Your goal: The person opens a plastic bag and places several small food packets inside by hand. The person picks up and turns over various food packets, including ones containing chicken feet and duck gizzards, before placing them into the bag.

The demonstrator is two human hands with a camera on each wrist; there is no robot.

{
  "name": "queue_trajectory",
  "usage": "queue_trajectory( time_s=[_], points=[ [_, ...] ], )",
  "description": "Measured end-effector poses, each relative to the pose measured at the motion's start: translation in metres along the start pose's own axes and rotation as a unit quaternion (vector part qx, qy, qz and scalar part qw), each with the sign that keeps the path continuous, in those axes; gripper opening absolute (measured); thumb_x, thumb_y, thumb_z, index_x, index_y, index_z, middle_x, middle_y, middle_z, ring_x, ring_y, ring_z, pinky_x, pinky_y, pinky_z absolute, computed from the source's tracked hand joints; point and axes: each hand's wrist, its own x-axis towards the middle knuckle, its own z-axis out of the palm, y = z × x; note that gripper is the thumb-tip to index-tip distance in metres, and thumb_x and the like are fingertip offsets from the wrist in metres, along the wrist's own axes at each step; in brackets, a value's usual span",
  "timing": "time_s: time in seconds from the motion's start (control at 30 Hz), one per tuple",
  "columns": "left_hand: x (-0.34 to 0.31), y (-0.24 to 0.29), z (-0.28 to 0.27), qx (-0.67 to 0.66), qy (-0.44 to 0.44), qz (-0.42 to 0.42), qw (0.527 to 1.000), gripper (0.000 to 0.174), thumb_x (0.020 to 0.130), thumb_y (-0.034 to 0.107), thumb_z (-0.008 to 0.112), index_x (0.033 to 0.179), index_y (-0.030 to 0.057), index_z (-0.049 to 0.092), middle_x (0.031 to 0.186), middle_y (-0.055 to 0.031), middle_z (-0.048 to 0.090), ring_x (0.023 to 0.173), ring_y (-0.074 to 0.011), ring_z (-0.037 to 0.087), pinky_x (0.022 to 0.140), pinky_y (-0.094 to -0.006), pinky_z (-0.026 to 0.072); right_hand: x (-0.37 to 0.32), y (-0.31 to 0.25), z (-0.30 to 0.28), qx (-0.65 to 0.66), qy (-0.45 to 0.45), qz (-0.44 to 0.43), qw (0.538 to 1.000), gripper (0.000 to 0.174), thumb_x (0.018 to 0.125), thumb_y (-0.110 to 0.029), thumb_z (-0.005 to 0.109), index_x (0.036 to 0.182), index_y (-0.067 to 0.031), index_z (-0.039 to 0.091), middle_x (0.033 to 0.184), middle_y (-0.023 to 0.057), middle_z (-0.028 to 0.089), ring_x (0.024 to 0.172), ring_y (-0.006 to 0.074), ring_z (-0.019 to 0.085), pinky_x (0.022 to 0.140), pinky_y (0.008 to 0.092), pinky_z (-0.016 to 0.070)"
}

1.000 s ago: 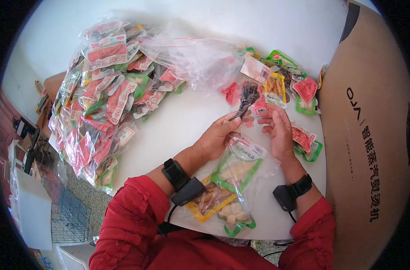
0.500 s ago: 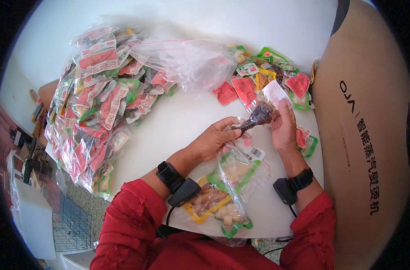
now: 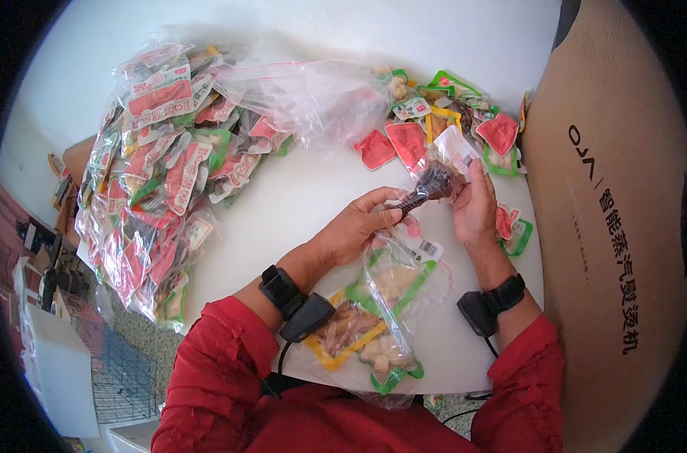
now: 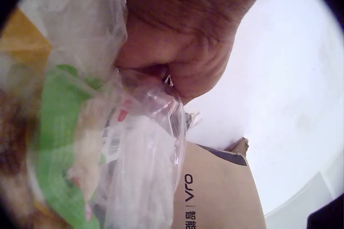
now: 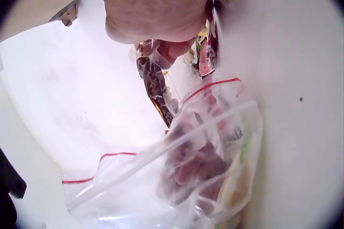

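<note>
In the head view a dark brown vacuum-packed piece [image 3: 432, 183] with a pale label is stretched between both hands. The left hand [image 3: 358, 230] pinches its narrow lower end with thumb and fingers, and also has the top of a clear zip bag [image 3: 394, 302] in its grasp. Inside that bag show green- and yellow-edged packets. The right hand [image 3: 475, 208] grips the wide, labelled end of the dark packet. In the right wrist view the dark packet [image 5: 155, 86] hangs under the right hand [image 5: 156, 8], beside the clear bag's red-lined mouth [image 5: 212, 86].
A big heap of bagged packets [image 3: 155, 181] fills the table's left side, with empty-looking clear bags [image 3: 313, 102] beside it. Loose packets [image 3: 407, 143] lie beyond the hands, another [image 3: 518, 235] right of the right hand. A tall cardboard box [image 3: 600, 189] borders the right.
The right hand, apart from the dark packet a second ago, now grips its labelled end. The packet has tilted over toward the right hand. The left hand keeps its hold.
</note>
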Motion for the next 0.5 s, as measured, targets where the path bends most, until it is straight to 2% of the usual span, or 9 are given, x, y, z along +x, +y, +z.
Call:
queue_trajectory(
  time_s=[0.13, 0.2, 0.23, 0.33, 0.4, 0.47, 0.5],
  points=[
    [-0.001, 0.003, 0.003, -0.009, 0.005, -0.002, 1.0, 0.032, 0.087, 0.016, 0.054, 0.117, 0.0119, 0.044, 0.09, -0.0126, 0.062, 0.046, -0.0022, 0.044, 0.04, -0.0143, 0.0343, -0.001, -0.004, 0.007, 0.018, 0.016, 0.004, 1.0, 0.033, 0.092, -0.03, 0.04, 0.111, -0.0051, 0.049, 0.096, 0.0035, 0.059, 0.077, 0.0107, 0.057, 0.063, 0.0248, 0.0448],
    [-0.001, 0.003, 0.002, -0.005, 0.002, -0.001, 1.0, 0.032, 0.087, 0.016, 0.053, 0.117, 0.0119, 0.044, 0.09, -0.0126, 0.062, 0.046, -0.0021, 0.044, 0.04, -0.0141, 0.0336, 0.001, -0.001, -0.003, 0.019, -0.021, 0.017, 0.999, 0.037, 0.092, -0.029, 0.04, 0.118, -0.0027, 0.043, 0.111, 0.0069, 0.054, 0.093, 0.0155, 0.055, 0.079, 0.0297, 0.0451],
    [-0.001, 0.002, 0.001, -0.003, 0.003, 0.001, 1.0, 0.032, 0.087, 0.017, 0.053, 0.117, 0.0116, 0.045, 0.09, -0.0127, 0.062, 0.045, -0.002, 0.043, 0.039, -0.0137, 0.0323, 0.002, 0.001, -0.006, 0.018, -0.021, 0.017, 0.999, 0.037, 0.092, -0.029, 0.04, 0.118, -0.0027, 0.043, 0.111, 0.0069, 0.054, 0.093, 0.0155, 0.055, 0.079, 0.0297, 0.0451],
    [0.0, 0.001, -0.002, 0.027, 0.001, 0.005, 1.0, 0.033, 0.087, 0.018, 0.053, 0.118, 0.0109, 0.044, 0.09, -0.011, 0.061, 0.046, -0.002, 0.041, 0.04, -0.0141, 0.0318, 0.004, 0.002, -0.009, 0.011, -0.02, 0.019, 1.0, 0.036, 0.092, -0.03, 0.041, 0.116, -0.0038, 0.045, 0.109, 0.0063, 0.055, 0.089, 0.0141, 0.056, 0.076, 0.0279, 0.0461],
    [0.001, 0.0, -0.003, 0.051, 0.002, 0.004, 0.999, 0.034, 0.087, 0.018, 0.052, 0.119, 0.0104, 0.044, 0.091, -0.0091, 0.061, 0.047, -0.0021, 0.041, 0.041, -0.0149, 0.0326, 0.003, 0.003, -0.007, -0.031, 0.023, 0.022, 0.999, 0.032, 0.091, -0.03, 0.044, 0.11, -0.005, 0.049, 0.09, 0.0026, 0.058, 0.072, 0.01, 0.055, 0.064, 0.0224, 0.046],
    [0.002, -0.001, 0.002, 0.148, 0.088, 0.037, 0.984, 0.037, 0.087, 0.018, 0.051, 0.122, 0.0097, 0.042, 0.097, -0.0055, 0.057, 0.052, -0.0028, 0.041, 0.044, -0.0171, 0.0345, 0.003, 0.0, -0.006, -0.078, 0.053, 0.012, 0.995, 0.03, 0.089, -0.027, 0.047, 0.107, -0.0038, 0.05, 0.087, 0.0025, 0.057, 0.07, 0.0099, 0.055, 0.06, 0.0212, 0.046],
    [-0.002, 0.005, 0.002, 0.221, 0.087, 0.066, 0.969, 0.04, 0.088, 0.021, 0.051, 0.123, 0.0075, 0.04, 0.103, -0.0046, 0.051, 0.06, -0.0045, 0.045, 0.05, -0.0191, 0.0388, 0.003, -0.004, -0.004, -0.107, 0.058, 0.005, 0.993, 0.027, 0.088, -0.025, 0.048, 0.104, -0.0031, 0.051, 0.088, 0.0037, 0.057, 0.068, 0.0108, 0.055, 0.054, 0.0207, 0.046]
  ],
)
